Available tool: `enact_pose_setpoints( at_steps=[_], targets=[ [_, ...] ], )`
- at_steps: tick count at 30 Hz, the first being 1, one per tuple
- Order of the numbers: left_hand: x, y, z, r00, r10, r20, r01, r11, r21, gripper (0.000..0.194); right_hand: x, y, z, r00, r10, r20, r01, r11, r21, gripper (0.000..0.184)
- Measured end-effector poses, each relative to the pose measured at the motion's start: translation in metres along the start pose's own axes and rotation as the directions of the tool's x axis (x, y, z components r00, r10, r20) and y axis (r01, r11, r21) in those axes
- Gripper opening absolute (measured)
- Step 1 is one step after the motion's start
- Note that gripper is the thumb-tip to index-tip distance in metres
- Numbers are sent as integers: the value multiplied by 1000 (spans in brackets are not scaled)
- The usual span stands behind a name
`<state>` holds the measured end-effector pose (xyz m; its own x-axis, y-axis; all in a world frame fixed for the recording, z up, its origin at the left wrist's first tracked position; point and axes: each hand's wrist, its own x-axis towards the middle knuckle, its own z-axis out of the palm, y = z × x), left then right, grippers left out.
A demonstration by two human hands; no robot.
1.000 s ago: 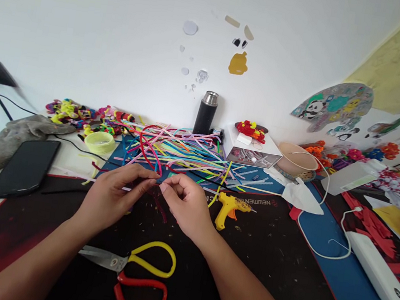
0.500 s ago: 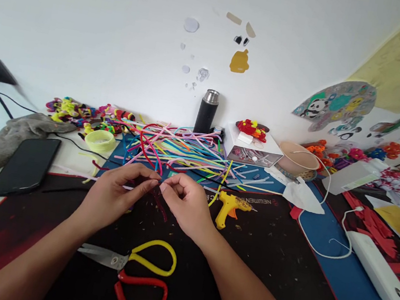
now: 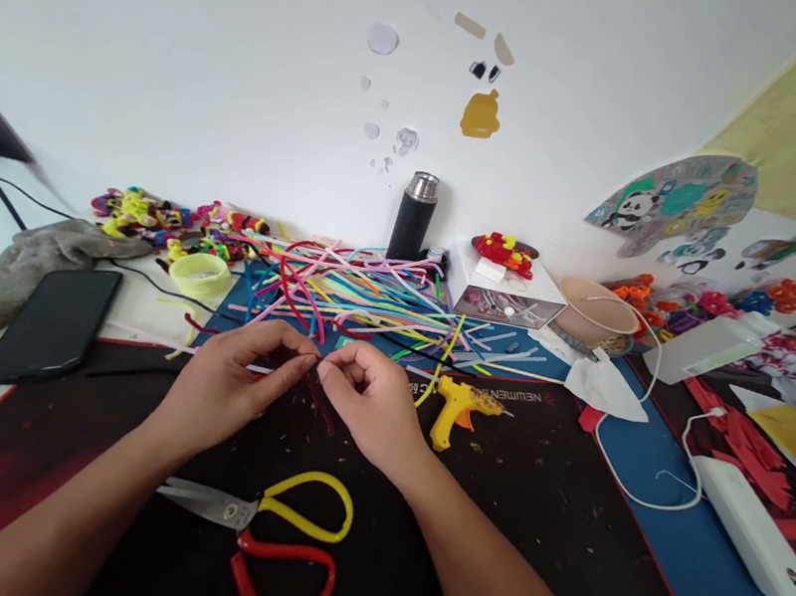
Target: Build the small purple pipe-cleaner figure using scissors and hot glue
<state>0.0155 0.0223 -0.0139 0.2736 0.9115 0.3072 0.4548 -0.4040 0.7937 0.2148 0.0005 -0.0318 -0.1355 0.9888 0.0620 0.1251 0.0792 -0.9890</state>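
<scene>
Far left, a grey soft thing (image 3: 22, 284) slumped across the pale surface, and a black phone (image 3: 50, 324) lay face up just on its near side, overlapping the edge of the dark mat (image 3: 527, 530). Next along, a pale yellow roll (image 3: 198, 284) sat at the far side, near the crafted figures (image 3: 135, 214) by the wall.

Then came the action! The left hand (image 3: 226, 377) arched over the mat, thumb and forefinger clamped on a dark red fuzzy strip (image 3: 321, 409). Nearer, scissors (image 3: 229, 511) lay flat, blades to the left, yellow loop on the far side, red loop on the near. The strip was right between the hands, its free end slanting down to the right above the mat; the pinched part was mostly hidden.

In from the right, the right hand (image 3: 374, 400) met it, thumb and forefinger together on that same strip, fingertips almost touching the left's. Beyond both spread a heap of coloured sticks (image 3: 369, 288), a black flask (image 3: 412, 225) upright behind. Rightward, a yellow glue gun (image 3: 456, 410) lay on the mat, a white box (image 3: 503, 300) stood farther back, and a white power bank (image 3: 750, 530) rested at far right.
</scene>
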Motion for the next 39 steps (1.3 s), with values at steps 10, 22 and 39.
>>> enact_pose_setpoints(
  at_steps=[10,22,39],
  targets=[
    [0,1,0,998,-15,-58,16,1000,20,21,4,3,-9,1000,25,8,-26,999,35,18],
    [0,3,2,999,-34,9,33,999,34,25,4,-1,-12,996,59,70,-61,998,16,15],
    [0,5,3,995,-82,-57,84,996,35,22,3,2,-12,995,10,102,-7,1000,-30,14]
  ],
)
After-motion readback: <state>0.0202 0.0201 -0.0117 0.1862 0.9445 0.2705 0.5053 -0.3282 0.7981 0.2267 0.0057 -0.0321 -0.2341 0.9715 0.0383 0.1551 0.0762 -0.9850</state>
